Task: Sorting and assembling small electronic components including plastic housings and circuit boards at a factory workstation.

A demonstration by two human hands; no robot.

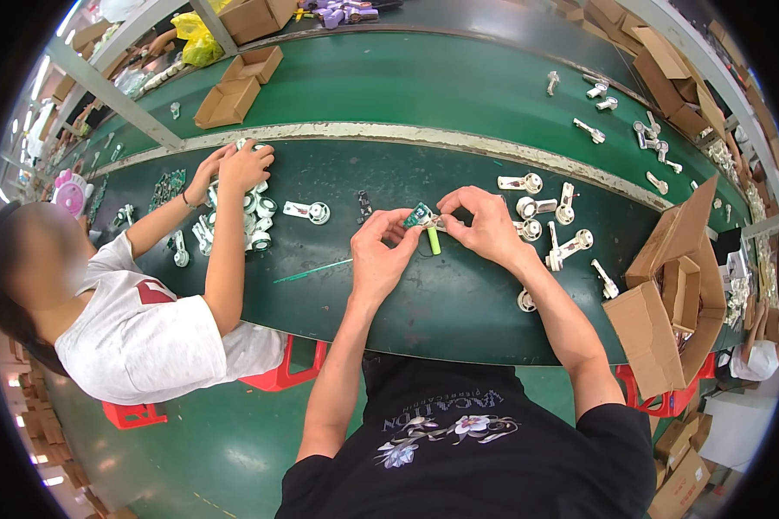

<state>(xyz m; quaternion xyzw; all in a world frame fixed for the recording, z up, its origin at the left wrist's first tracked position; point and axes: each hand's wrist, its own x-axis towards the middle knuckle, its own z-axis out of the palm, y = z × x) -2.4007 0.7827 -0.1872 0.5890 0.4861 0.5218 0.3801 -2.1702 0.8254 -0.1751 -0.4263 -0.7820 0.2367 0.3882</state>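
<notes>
My left hand (379, 251) pinches a small green circuit board (417, 214) between thumb and fingers, above the dark green tabletop. Close beside it, my right hand (486, 227) is closed in a pinch at the board's right side; what lies between its fingertips is too small to make out. A bright green cylinder, like a battery cell (434, 241), hangs just below the board between my hands. Right of my right hand lie several white parts with round heads and handles, like small fan housings (565, 203). One more such housing (307, 212) lies left of my left hand.
A co-worker's hands (244, 164) touch a pile of white housings (255, 221) on the left. Green boards (166, 189) lie beyond them. A thin green strip (313, 271) and a dark strip (364, 205) lie near me. An open cardboard box (658, 337) stands right; a pale ledge (389, 131) borders the conveyor (424, 78).
</notes>
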